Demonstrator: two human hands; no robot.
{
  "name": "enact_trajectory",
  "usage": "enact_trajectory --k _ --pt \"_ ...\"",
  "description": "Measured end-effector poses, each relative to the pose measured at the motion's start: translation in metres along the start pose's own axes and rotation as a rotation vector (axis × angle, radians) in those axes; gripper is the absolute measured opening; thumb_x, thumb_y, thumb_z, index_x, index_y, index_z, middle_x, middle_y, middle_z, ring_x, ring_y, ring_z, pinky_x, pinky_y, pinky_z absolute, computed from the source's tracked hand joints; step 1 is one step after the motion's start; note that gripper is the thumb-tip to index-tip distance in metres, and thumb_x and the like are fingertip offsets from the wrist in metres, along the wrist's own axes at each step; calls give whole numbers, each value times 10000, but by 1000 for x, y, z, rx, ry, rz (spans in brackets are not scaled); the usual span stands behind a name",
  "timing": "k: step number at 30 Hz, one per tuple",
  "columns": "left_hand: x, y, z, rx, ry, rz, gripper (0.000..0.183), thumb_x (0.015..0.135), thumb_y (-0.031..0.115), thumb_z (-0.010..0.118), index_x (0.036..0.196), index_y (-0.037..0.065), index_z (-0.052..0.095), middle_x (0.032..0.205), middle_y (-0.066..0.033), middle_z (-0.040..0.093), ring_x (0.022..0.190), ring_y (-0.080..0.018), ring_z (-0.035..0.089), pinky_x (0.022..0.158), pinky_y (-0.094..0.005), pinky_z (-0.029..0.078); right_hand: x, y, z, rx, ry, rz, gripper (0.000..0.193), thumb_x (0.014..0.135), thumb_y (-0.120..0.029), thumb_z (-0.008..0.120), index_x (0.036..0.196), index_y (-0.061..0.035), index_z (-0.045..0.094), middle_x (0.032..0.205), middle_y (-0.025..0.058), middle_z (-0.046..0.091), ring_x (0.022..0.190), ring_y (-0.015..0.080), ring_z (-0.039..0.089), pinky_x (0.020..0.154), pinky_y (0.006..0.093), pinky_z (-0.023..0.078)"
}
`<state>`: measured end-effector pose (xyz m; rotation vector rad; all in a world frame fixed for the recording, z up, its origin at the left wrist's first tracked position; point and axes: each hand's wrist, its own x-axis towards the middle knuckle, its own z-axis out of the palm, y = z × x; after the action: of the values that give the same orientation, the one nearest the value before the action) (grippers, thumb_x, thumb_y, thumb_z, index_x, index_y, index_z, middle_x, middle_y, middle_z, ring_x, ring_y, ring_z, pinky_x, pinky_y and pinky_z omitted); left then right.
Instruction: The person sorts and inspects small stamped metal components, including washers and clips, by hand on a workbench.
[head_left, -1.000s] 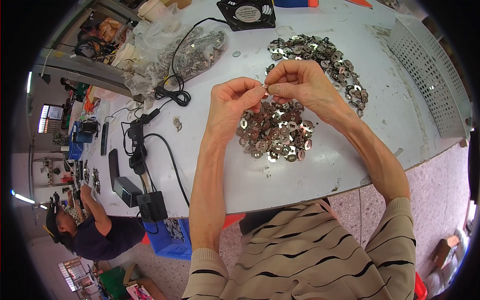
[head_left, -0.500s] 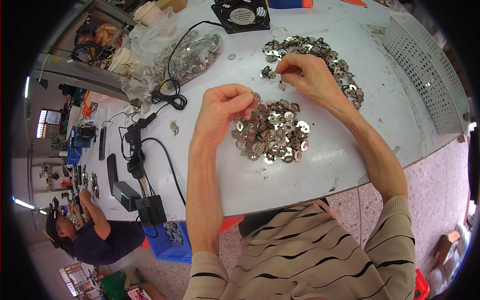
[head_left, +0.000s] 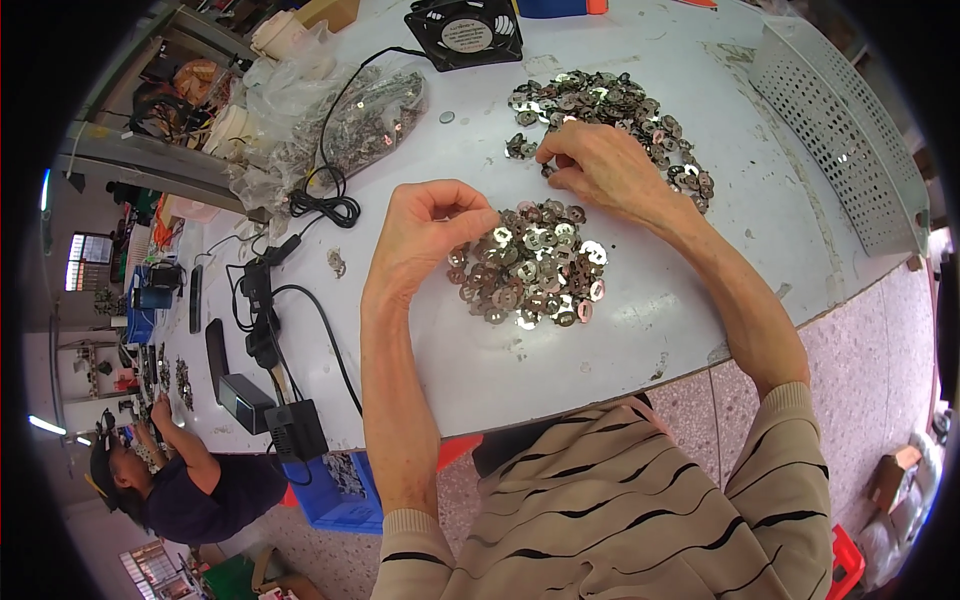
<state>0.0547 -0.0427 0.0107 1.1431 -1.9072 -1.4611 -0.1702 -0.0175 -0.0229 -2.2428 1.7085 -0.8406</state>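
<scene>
A heap of small round metal discs with slots (head_left: 530, 265) lies on the white table in front of me. My left hand (head_left: 425, 235) is at the heap's upper left edge, thumb and forefinger bent together; whatever sits between them is hidden. Beyond the heap, a second, curved pile of darker metal pieces (head_left: 600, 100) spreads out. My right hand (head_left: 605, 170) reaches to its near left side, thumb and forefinger closing around a small dark metal piece (head_left: 547, 170). A few loose pieces (head_left: 520, 147) lie beside those fingertips.
A black fan (head_left: 465, 35) stands at the back, its cable running left. Plastic bags of metal parts (head_left: 370, 120) lie at the left, near power adapters (head_left: 297, 430). A white perforated basket (head_left: 840, 130) stands at the right. A co-worker (head_left: 190, 480) sits further left.
My left hand has lowered toward the near heap, and the disc seen at its fingertips no longer shows. My right fingertips have moved slightly down and closer to the small loose pieces.
</scene>
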Motion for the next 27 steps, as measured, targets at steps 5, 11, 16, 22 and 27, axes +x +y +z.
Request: enact_trajectory --k 5,11,16,22,27 --pt "3 -4 4 -9 90 -9 92 729 68 715 773 5 663 669 10 601 588 -55 498 541 -197 385 2 4 11 -19 53 -18 173 729 -120 639 893 -70 666 859 123 631 772 298 621 671 396 493" --pt "7 -10 15 -87 211 100 152 724 11 698 873 -4 671 742 -7 626 639 -51 526 558 -189 410 9 1 -5 620 -81 205 137 794 -85 606 911 -45 664 784 73 635 698 180 604 617 286 488" --pt "8 -9 34 -134 252 223 218 701 -20 683 917 -26 658 811 -38 635 674 -61 534 618 -206 463 6 -9 -11 1192 -259 399 121 819 -108 629 902 -24 652 761 3 616 678 54 569 599 177 467" --pt "6 -5 44 -199 251 265 162 746 1 676 904 -30 657 788 -37 639 677 -67 550 618 -201 464 4 -14 -12 1192 -276 360 106 818 -93 618 894 -25 650 786 19 634 668 56 568 616 179 476" --pt "5 -2 43 -198 273 205 144 768 28 678 895 -36 658 774 -30 640 668 -64 549 603 -195 456 5 -17 -12 1072 -233 302 121 806 -72 618 904 -4 643 788 32 635 674 71 574 624 195 481"
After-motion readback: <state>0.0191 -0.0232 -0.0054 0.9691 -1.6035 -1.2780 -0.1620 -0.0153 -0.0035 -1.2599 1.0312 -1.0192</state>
